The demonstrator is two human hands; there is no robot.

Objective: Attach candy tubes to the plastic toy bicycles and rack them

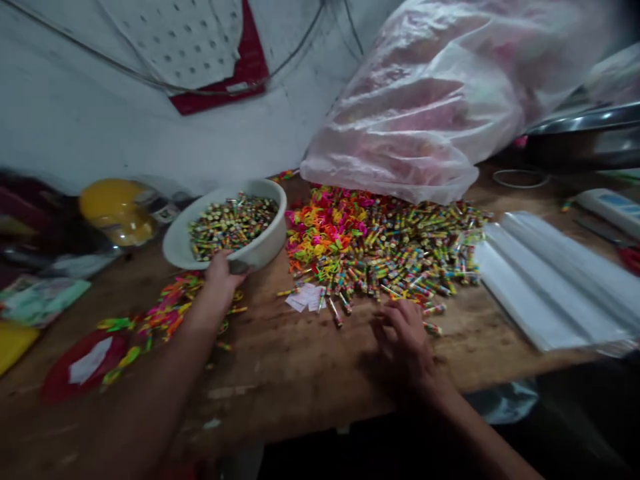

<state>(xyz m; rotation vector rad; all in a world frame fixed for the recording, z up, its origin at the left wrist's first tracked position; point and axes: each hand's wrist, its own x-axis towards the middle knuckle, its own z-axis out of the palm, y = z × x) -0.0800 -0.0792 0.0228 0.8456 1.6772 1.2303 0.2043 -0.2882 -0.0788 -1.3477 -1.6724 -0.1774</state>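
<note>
My left hand (223,272) grips the near rim of a white plastic basin (270,243), thumb on the outer wall. Inside the basin lie many small tubes (233,223) with bright printed wrapping. At the near edge of a large heap of similar tubes (410,240) is my right hand (403,330), its fingers curled downward; whatever they may hold is hidden. A few loose tubes (335,312) and small white paper slips (304,297) lie left of it. Pink, orange and yellow plastic pieces (325,227) cover the heap's left side.
A big translucent plastic bag (400,147) rests behind the heap. Clear plastic sleeves (555,280) lie to the right, near red-handled scissors (629,257) and a white device (610,208). On the left are a red plate (55,380), loose coloured pieces (170,307) and a yellow-topped container (113,207).
</note>
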